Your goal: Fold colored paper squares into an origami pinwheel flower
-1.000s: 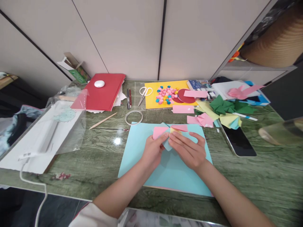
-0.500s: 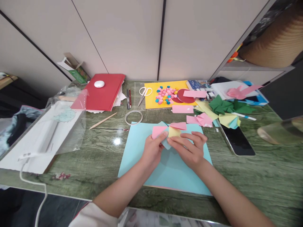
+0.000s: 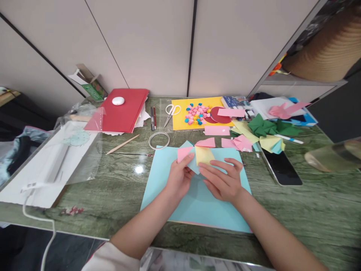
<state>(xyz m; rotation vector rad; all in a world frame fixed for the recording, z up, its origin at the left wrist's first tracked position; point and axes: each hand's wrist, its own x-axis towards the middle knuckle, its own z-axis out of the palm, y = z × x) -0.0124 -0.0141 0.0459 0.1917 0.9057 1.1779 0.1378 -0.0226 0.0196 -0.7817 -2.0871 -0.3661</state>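
Observation:
My left hand [image 3: 180, 178] pinches the left side of a folded paper piece [image 3: 193, 165] between thumb and fingers, just above a stack of light blue paper [image 3: 160, 192]. The folded piece has pink, light blue and yellow parts; a pink flap stands at its top and a yellow flap [image 3: 203, 156] faces right. My right hand [image 3: 225, 180] is open, fingers spread and thumb apart, its fingertips against the yellow flap's lower edge. Behind my right hand lie pink paper pieces [image 3: 243, 143].
White-handled scissors [image 3: 170, 113], a tape roll [image 3: 159, 140] and a wooden stick [image 3: 122, 144] lie behind. Small colourful paper balls [image 3: 196, 113] sit on a yellow sheet [image 3: 179, 122]. On the right are green folded papers [image 3: 261, 126], a phone [image 3: 283, 167] and a bottle [image 3: 329, 156].
The folded piece has shifted slightly left and its yellow flap shows wider. My right thumb has come down away from the paper, its fingers more stretched.

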